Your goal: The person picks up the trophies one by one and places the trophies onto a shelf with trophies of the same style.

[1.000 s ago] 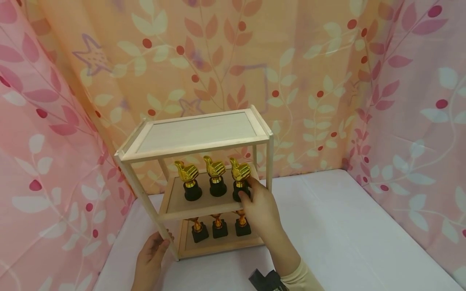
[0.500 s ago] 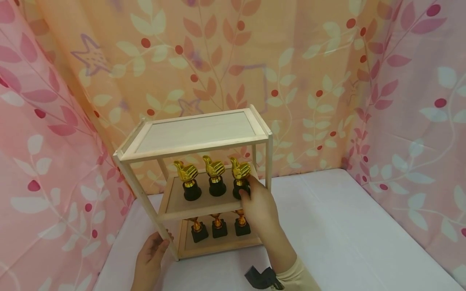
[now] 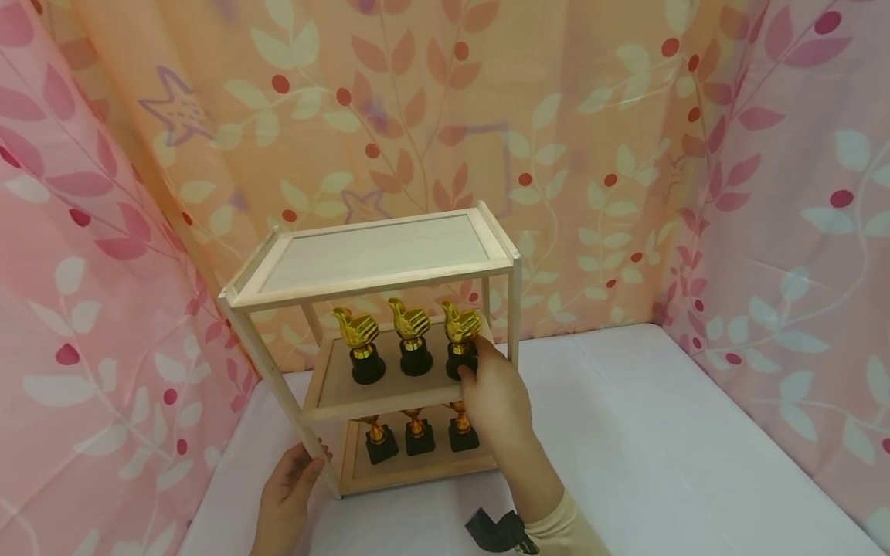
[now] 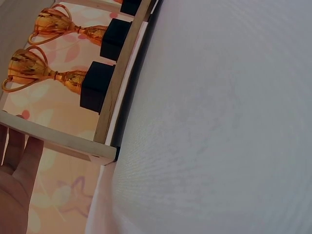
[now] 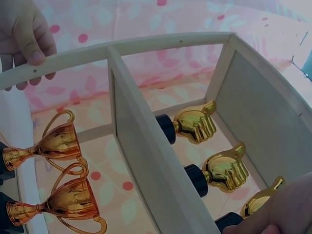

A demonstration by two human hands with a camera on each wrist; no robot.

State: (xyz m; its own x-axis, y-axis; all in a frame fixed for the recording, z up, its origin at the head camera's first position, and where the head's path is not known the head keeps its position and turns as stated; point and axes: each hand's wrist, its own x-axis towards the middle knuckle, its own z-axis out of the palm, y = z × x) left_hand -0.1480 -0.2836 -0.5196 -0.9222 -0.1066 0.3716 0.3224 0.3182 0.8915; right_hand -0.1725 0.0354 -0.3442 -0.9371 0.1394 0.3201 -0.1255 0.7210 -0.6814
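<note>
A small three-tier wooden shelf (image 3: 375,255) stands on the white-covered table. My left hand (image 3: 288,483) grips its front left post low down, thumb in front and fingers around the far side, as the right wrist view shows. On the middle tier stand three gold thumbs-up trophies with black bases, in a row. My right hand (image 3: 497,394) pinches the base of the rightmost thumbs-up trophy (image 3: 462,323), partly covering it. The middle trophy (image 3: 412,323) and the left trophy (image 3: 358,330) stand upright beside it, untouched.
Three orange-gold cup trophies with black square bases line the bottom tier, among them one cup trophy (image 4: 29,68) nearest the left post. Floral curtains (image 3: 591,139) hang behind and on both sides. White cloth (image 3: 660,448) covers the table right of the shelf.
The rightmost thumbs-up trophy has shifted very slightly right and back in my right hand, and my right forearm has swung a little left. My left hand stays on the post.
</note>
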